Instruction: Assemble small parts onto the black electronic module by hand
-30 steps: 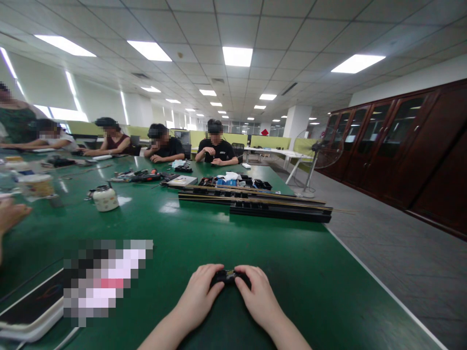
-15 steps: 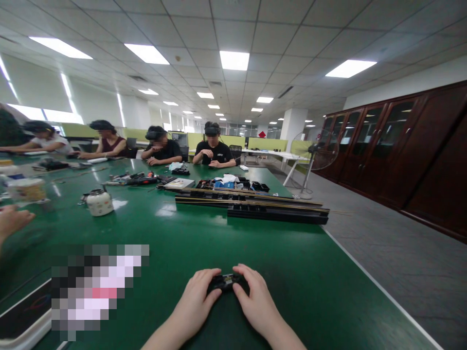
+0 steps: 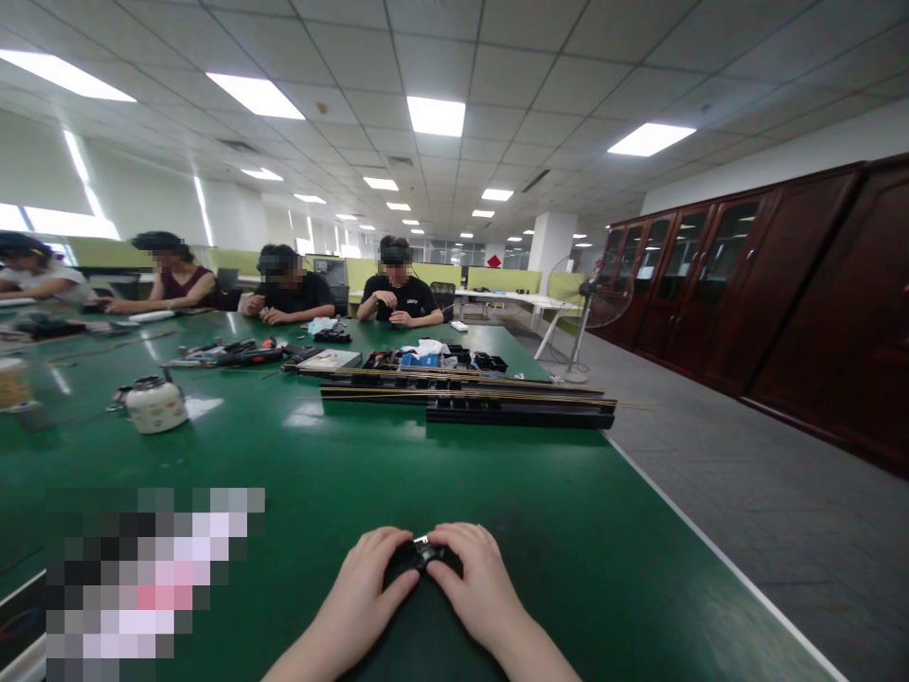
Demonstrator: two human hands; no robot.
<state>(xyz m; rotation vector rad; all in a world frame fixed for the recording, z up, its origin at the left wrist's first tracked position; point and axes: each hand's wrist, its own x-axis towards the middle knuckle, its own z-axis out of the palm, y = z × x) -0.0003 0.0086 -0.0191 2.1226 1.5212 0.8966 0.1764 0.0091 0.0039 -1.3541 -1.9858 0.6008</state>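
Close to the near side of the green table (image 3: 625, 568), a small black part with a shiny metal piece (image 3: 424, 553) is held between my two hands. My left hand (image 3: 373, 573) grips its left end between thumb and fingers. On the other end, the thumb and fingers of my right hand (image 3: 472, 578) are closed in the same way. The fingers cover much of the part, so its exact kind cannot be made out.
Long black rails (image 3: 522, 412) with thin brass-coloured rods lie across the table ahead. Behind them are black trays of parts (image 3: 490, 362). A white jar (image 3: 156, 405) stands to the left, beyond a pixelated area. Several people sit at the far side.
The view has turned slightly to the right. My hands have drawn closer together on the black part, which now shows a bright metal piece. Another person's hand at the left edge has left the view.
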